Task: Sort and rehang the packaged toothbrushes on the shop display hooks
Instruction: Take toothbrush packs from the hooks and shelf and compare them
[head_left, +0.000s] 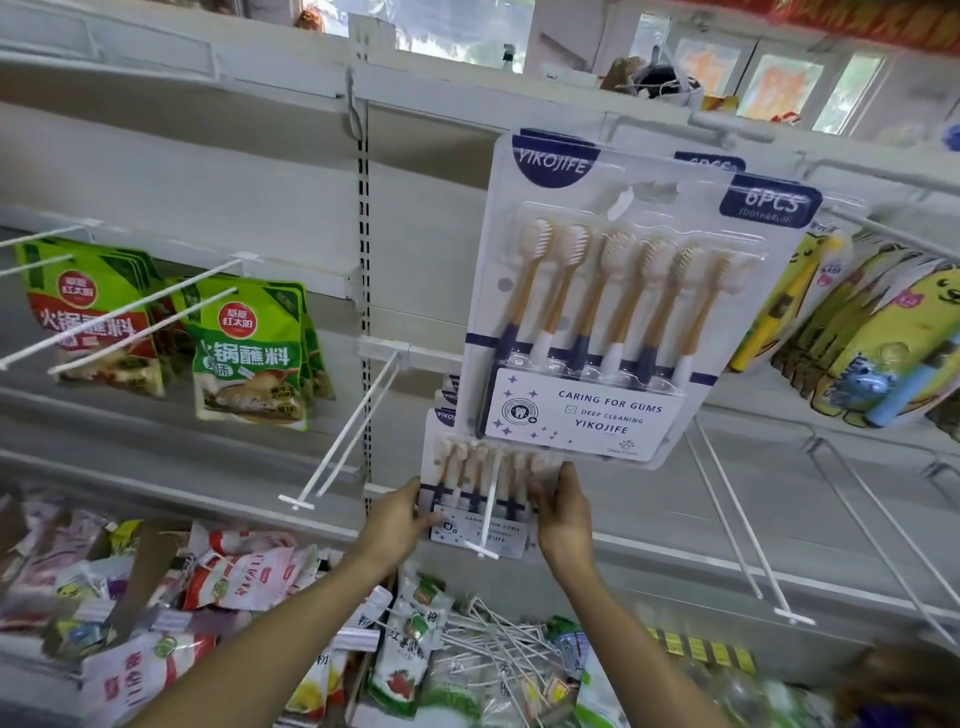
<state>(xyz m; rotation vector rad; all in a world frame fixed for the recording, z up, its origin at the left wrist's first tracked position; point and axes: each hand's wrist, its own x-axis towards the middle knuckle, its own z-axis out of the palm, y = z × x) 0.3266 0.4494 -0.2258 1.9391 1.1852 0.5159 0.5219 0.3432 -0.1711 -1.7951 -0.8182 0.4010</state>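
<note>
Seen from above the hands, at six o'clock a clear plastic six-pack of tan-handled toothbrushes (480, 499) hangs on a white wire display hook (488, 512). The left hand (400, 519) and right hand (563, 512) grip its side edges, fingers curled. A larger identical pack (623, 312) hangs at one o'clock, above it.

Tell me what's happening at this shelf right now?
A person is holding a lower toothbrush pack on a display hook, the left hand gripping its left edge and the right hand its right. Above it, larger six-piece toothbrush packs already hang. Green sauce pouches hang to the left, and loose spare hooks lie in the bin below.
</note>
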